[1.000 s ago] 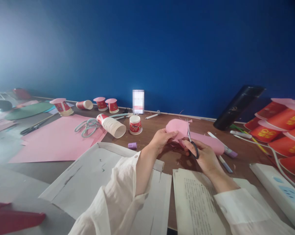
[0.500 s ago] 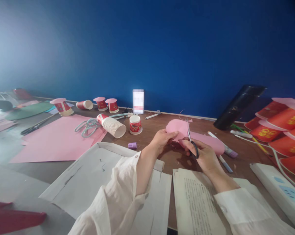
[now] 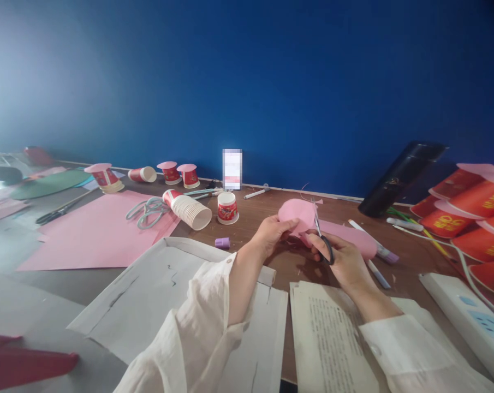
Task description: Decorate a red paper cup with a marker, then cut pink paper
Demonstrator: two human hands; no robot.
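My left hand (image 3: 274, 233) pinches a rounded piece of pink paper (image 3: 296, 212) by its lower edge, thumb on top. Black-handled scissors (image 3: 327, 250) are in my right hand (image 3: 345, 261), fingers through the handles. Their blades stand at the right edge of the rounded piece, pointing away from me; how far they are parted is too small to tell. A larger pink sheet (image 3: 349, 236) lies on the table just behind my right hand. Part of the cut edge is hidden by my fingers.
Stacked paper cups (image 3: 189, 210) and an upright red cup (image 3: 227, 208) stand left of my hands. A black bottle (image 3: 400, 180) leans at the wall. Red cups (image 3: 482, 213) are piled at right, near a power strip (image 3: 468, 311). Printed pages (image 3: 328, 333) lie in front.
The view has shifted very slightly. The scissors' handles look turned a little in my right hand; the paper and my left hand stay in place.
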